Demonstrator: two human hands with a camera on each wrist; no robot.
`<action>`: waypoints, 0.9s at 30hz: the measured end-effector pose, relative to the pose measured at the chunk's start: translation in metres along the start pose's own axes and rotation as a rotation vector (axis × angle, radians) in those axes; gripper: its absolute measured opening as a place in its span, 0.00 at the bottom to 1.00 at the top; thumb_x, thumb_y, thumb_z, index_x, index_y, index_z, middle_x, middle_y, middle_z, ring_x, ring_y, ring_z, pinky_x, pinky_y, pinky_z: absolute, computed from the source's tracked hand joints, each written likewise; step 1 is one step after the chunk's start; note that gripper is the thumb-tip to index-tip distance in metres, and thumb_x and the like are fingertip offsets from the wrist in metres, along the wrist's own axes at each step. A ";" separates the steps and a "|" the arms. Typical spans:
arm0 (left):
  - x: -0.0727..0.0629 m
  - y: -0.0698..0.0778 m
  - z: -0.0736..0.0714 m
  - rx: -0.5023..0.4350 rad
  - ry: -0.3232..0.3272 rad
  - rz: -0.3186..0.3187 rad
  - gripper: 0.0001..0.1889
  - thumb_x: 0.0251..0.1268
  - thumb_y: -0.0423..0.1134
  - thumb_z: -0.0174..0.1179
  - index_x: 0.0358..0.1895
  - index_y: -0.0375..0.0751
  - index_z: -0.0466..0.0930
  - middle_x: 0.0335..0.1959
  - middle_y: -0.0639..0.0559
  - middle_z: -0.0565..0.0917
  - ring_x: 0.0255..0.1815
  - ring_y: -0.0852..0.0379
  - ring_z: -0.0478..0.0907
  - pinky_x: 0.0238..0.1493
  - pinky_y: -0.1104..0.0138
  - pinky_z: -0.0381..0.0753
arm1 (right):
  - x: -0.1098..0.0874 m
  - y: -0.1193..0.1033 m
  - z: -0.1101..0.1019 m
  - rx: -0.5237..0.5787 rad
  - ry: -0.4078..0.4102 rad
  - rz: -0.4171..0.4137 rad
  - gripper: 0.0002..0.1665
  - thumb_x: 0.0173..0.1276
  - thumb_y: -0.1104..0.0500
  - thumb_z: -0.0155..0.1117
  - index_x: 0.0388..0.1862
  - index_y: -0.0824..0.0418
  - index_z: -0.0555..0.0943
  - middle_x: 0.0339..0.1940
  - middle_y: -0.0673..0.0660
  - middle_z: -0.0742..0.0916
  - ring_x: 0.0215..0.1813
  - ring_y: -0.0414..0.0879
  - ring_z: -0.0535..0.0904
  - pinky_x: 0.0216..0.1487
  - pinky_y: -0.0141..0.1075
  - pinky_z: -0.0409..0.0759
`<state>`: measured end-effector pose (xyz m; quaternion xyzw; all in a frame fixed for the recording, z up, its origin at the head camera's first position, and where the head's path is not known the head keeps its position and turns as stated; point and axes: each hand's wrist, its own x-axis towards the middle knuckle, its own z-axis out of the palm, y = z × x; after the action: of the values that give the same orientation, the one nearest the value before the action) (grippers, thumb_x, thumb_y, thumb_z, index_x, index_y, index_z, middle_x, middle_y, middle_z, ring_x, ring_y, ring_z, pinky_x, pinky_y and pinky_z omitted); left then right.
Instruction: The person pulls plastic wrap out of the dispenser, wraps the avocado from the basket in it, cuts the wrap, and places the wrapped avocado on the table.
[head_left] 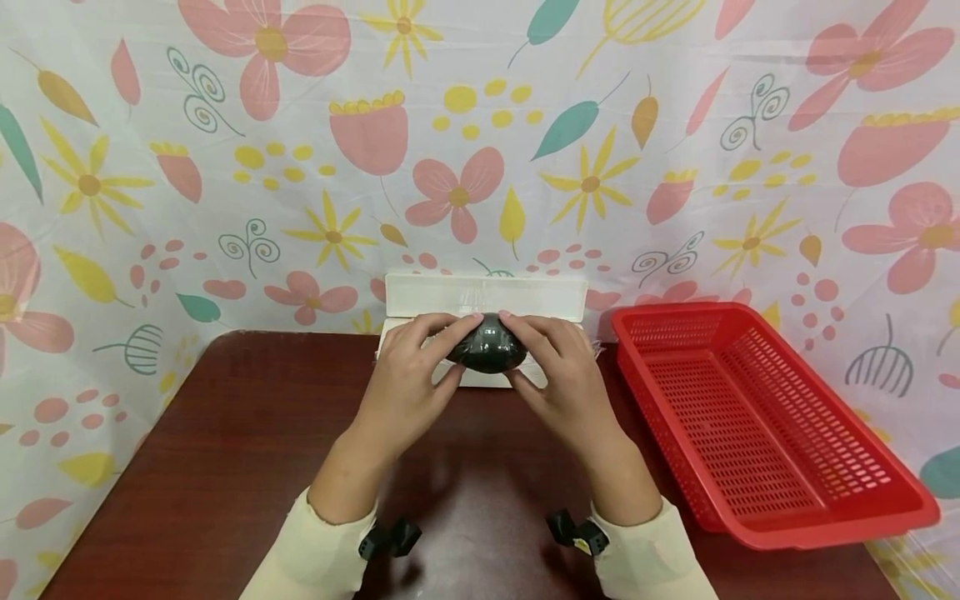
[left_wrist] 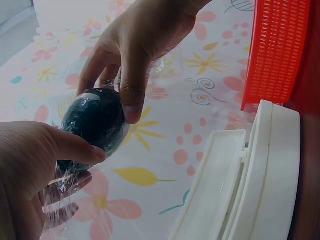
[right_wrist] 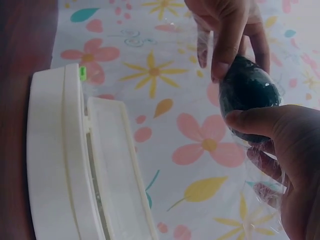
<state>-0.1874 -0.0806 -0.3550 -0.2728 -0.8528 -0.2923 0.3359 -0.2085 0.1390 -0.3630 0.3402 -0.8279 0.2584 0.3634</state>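
Held up between both hands is a dark green, egg-shaped object [head_left: 490,343], its shiny surface covered in clear cling film [left_wrist: 62,187]. My left hand [head_left: 408,375] grips its left end between thumb and fingers. The right hand [head_left: 566,379] grips the opposite end the same way. Loose, crinkled film hangs around the fingers in both wrist views. Behind and below the hands stands a white cling film dispenser [head_left: 486,297] with its lid raised; in the right wrist view the dispenser [right_wrist: 52,155] is apart from the held object.
A red perforated plastic basket [head_left: 817,533] stands on the right side of the dark brown table [head_left: 247,467]. A flower-printed cloth [head_left: 457,250] hangs behind the table. Black devices [head_left: 390,537] are strapped at both wrists over cream sleeves [head_left: 315,550].
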 end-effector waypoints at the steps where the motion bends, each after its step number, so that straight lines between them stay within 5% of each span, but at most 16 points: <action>1: 0.000 0.000 0.000 0.000 -0.006 0.000 0.34 0.54 0.27 0.72 0.66 0.54 0.78 0.53 0.48 0.82 0.57 0.51 0.80 0.59 0.51 0.74 | -0.001 0.000 0.000 0.001 -0.001 0.002 0.42 0.55 0.68 0.77 0.70 0.52 0.76 0.54 0.58 0.84 0.57 0.54 0.79 0.60 0.52 0.74; 15: -0.017 0.006 -0.005 -0.012 -0.121 -0.002 0.34 0.56 0.30 0.73 0.68 0.54 0.76 0.56 0.48 0.80 0.57 0.48 0.80 0.60 0.51 0.78 | -0.020 -0.006 -0.007 0.010 -0.081 0.032 0.44 0.51 0.68 0.79 0.69 0.51 0.77 0.54 0.57 0.84 0.56 0.54 0.79 0.59 0.50 0.74; 27: -0.031 0.008 -0.002 -0.025 -0.156 0.019 0.36 0.52 0.31 0.76 0.67 0.53 0.77 0.55 0.48 0.80 0.54 0.51 0.80 0.50 0.58 0.83 | -0.036 -0.007 -0.010 -0.027 -0.138 -0.006 0.47 0.48 0.65 0.82 0.70 0.49 0.76 0.52 0.55 0.84 0.52 0.52 0.79 0.52 0.48 0.76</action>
<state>-0.1624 -0.0848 -0.3742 -0.3069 -0.8701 -0.2777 0.2677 -0.1804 0.1547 -0.3836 0.3548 -0.8532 0.2222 0.3110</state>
